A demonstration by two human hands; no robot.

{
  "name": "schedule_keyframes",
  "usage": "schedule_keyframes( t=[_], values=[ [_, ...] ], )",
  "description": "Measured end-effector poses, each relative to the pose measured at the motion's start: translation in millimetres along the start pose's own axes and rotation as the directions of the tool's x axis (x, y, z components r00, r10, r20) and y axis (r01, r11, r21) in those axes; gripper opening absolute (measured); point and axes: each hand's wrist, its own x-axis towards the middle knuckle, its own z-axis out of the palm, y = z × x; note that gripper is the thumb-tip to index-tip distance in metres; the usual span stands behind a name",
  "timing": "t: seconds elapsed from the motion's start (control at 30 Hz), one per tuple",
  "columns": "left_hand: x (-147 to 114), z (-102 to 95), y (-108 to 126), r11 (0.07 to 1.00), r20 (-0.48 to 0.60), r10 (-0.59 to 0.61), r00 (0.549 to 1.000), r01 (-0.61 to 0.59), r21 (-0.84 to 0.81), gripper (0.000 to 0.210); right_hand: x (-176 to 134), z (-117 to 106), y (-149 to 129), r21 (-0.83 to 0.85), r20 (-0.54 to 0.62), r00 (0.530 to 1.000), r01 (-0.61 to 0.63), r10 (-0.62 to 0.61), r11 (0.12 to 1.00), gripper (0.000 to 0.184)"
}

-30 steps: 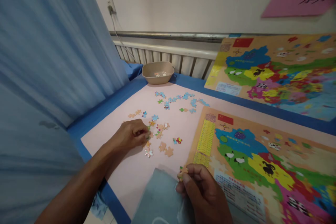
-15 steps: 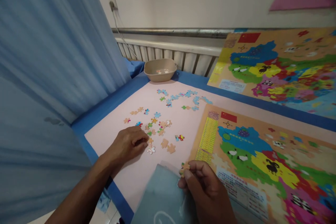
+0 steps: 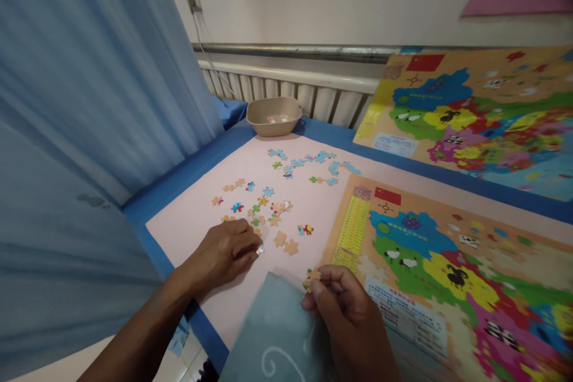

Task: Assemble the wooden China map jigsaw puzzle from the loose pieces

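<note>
Low over the pink sheet (image 3: 179, 230), my left hand (image 3: 226, 250) has its fingers bent together at a whitish puzzle piece (image 3: 260, 249), mostly hidden under the fingertips. My right hand (image 3: 347, 316) pinches an orange and green puzzle piece (image 3: 312, 278) between thumb and fingers, just left of the partly filled map puzzle (image 3: 416, 262). Loose pieces lie beyond my left hand, among them a blue and red piece (image 3: 237, 207), a plain orange piece (image 3: 290, 247) and a red and yellow piece (image 3: 306, 230).
A beige basin (image 3: 274, 128) with a few pieces inside stands at the back. A finished-looking map picture (image 3: 452, 113) leans by the wall at right. Blue-grey cover (image 3: 273, 322) lies in front, a blue curtain (image 3: 89, 101) hangs at left, and a radiator (image 3: 313, 101) runs behind.
My left hand has shifted slightly right and nearer to me, covering most of the whitish piece and uncovering the blue and red one. My right hand keeps its piece almost in place.
</note>
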Motion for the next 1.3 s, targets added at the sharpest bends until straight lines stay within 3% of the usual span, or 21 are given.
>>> schedule_keyframes(
  t=[0.2,0.27,0.37,0.43,0.8,1.0,1.3],
  values=[
    [-1,10.1,8,0.937,-0.044,-0.176,0.983,0.154,-0.313,0.007,6,0,8,0.097,0.023,1.0,-0.009,0.006,0.995,0.026],
    [2,15.9,21,0.781,0.015,-0.277,0.961,0.235,-0.578,0.011,7,1,11,0.118,0.025,1.0,0.011,-0.014,0.993,0.022],
    [13,22.2,46,0.45,0.1,-0.315,0.944,0.241,-0.86,0.018,8,2,17,0.151,0.03,0.998,0.051,-0.057,0.987,0.021],
    [22,24.2,59,0.385,0.098,-0.304,0.948,0.216,-0.897,0.02,9,2,20,0.169,0.021,0.998,0.06,-0.065,0.984,0.022],
    [34,34.9,71,0.321,0.118,-0.406,0.906,0.262,-0.91,0.026,7,1,14,0.162,0.069,0.995,0.064,-0.076,0.985,0.015],
    [39,32.1,78,0.341,0.046,-0.451,0.891,0.22,-0.914,0.023,7,0,14,0.146,0.093,0.992,0.077,-0.091,0.986,0.012],
    [44,37.2,84,0.376,0.099,-0.426,0.899,0.275,-0.885,0.024,6,6,16,0.246,0.085,0.989,0.093,-0.117,0.965,0.023]
  ],
)
